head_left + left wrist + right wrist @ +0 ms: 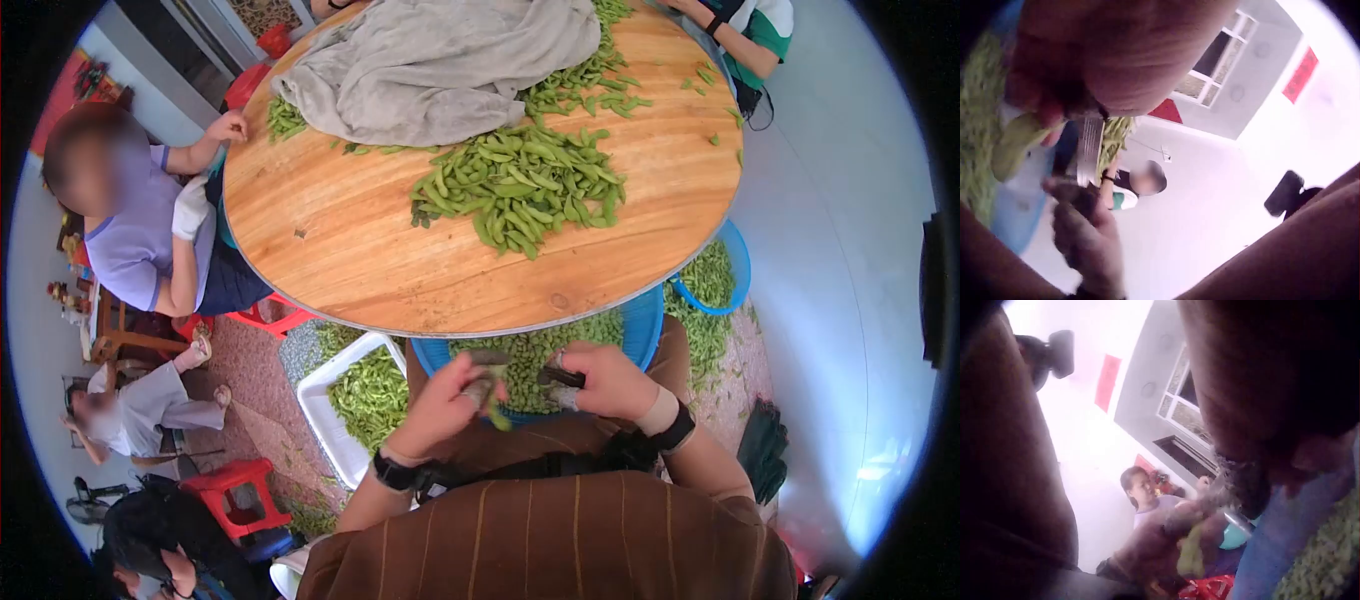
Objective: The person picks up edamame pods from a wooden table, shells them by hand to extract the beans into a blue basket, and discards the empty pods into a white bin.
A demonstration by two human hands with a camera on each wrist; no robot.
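Note:
In the head view my left hand point(445, 395) pinches a green edamame pod point(500, 420) between its fingertips, over a blue basin point(652, 325) of green beans point(535, 355). The pod point(1017, 147) hangs below that hand in the left wrist view. My right hand point(615, 382) is just to the right, apart from it, fingers loosely bent with no pod showing between them. Dark and grey coverings wrap some fingers on both hands. The right wrist view, dim and blurred, shows the pod point(1191, 555) at the left hand.
A round wooden table point(330, 250) ahead bears a heap of pods point(525, 185) and a grey cloth point(430, 70). At my left stands a white crate point(345, 440) of green pods; at right, a blue basket point(742, 265). A person point(150, 220) sits at the table's left.

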